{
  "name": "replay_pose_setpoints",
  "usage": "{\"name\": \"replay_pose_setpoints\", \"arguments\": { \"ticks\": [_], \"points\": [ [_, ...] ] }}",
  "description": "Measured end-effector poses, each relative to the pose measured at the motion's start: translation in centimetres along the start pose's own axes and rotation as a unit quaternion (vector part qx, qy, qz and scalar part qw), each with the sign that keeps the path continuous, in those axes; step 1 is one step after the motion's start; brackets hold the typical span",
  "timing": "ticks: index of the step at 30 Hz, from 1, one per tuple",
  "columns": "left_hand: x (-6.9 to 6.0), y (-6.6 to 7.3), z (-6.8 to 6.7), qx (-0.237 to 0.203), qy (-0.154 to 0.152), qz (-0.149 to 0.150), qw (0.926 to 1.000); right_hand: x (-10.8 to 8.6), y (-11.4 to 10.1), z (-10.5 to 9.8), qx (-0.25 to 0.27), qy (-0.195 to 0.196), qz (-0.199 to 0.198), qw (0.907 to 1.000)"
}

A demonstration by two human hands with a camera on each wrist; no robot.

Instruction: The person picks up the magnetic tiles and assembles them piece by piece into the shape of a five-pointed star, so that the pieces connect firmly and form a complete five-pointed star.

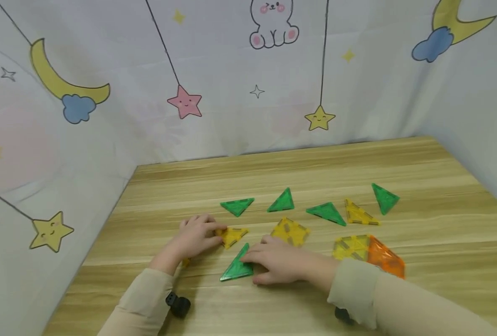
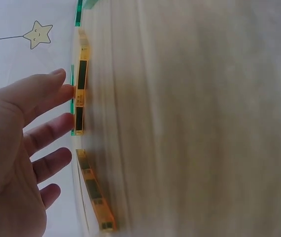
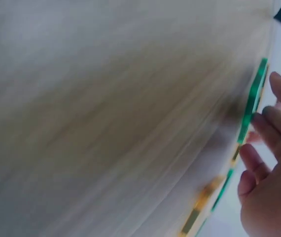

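My left hand (image 1: 195, 239) has its fingertips on a translucent yellow triangular magnetic tile (image 1: 233, 236) lying flat on the table. The left wrist view shows the fingers loosely extended at the edge of that yellow tile (image 2: 80, 89). A corner of another yellow tile (image 1: 186, 262) peeks out under the left wrist. To the right, my right hand (image 1: 280, 263) rests its fingertips on a green triangular tile (image 1: 237, 269). In the right wrist view the thumb is apart from the other fingers beside the green tile (image 3: 254, 98).
Behind the hands lie green triangles (image 1: 237, 206), (image 1: 283, 201) and a yellow square-shaped group (image 1: 290, 231). Farther right are more green triangles (image 1: 327, 213), a yellow triangle (image 1: 358, 213), and a yellow tile group (image 1: 352, 247) against an orange tile (image 1: 386, 259). A patterned curtain (image 1: 231, 126) stands behind the wooden table (image 1: 181, 179).
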State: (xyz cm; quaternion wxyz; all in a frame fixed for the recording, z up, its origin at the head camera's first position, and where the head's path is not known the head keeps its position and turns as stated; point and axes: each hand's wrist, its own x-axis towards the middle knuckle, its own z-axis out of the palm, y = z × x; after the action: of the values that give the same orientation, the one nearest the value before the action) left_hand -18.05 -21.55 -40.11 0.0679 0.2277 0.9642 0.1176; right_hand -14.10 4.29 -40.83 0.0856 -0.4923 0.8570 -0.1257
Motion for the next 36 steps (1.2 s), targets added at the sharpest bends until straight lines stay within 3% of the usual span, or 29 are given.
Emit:
{"name": "replay_pose_setpoints", "arguments": {
  "ticks": [10,15,20,24,30,33,36],
  "points": [
    [-0.6,-0.4,-0.1,-0.022,-0.013,0.012,0.9996,-1.4,2.0,-0.7,0.055,0.012,0.029,0.998],
    [-1.1,-0.3,-0.4,-0.043,-0.043,0.036,0.9975,-0.4,2.1,-1.1,0.103,0.021,0.05,0.9932],
    [-1.5,-0.6,-0.7,-0.095,-0.068,0.05,0.992,1.5,1.5,-1.3,0.1,0.025,0.086,0.991],
    [-2.0,-1.8,-0.9,-0.106,-0.028,0.036,0.9933,3.0,0.8,-1.3,0.067,0.022,0.101,0.9923],
    [-3.3,-4.7,-1.4,-0.07,0.039,0.002,0.9968,4.1,0.2,-0.9,0.014,0.023,0.113,0.9933],
    [-4.1,-5.8,-1.5,-0.072,0.043,-0.023,0.9962,4.3,0.1,-0.8,0.014,0.028,0.123,0.9919],
    [-4.6,-6.2,-1.4,-0.081,0.026,-0.042,0.9954,4.6,0.1,-0.7,0.019,0.03,0.137,0.9899]
  ]
}}
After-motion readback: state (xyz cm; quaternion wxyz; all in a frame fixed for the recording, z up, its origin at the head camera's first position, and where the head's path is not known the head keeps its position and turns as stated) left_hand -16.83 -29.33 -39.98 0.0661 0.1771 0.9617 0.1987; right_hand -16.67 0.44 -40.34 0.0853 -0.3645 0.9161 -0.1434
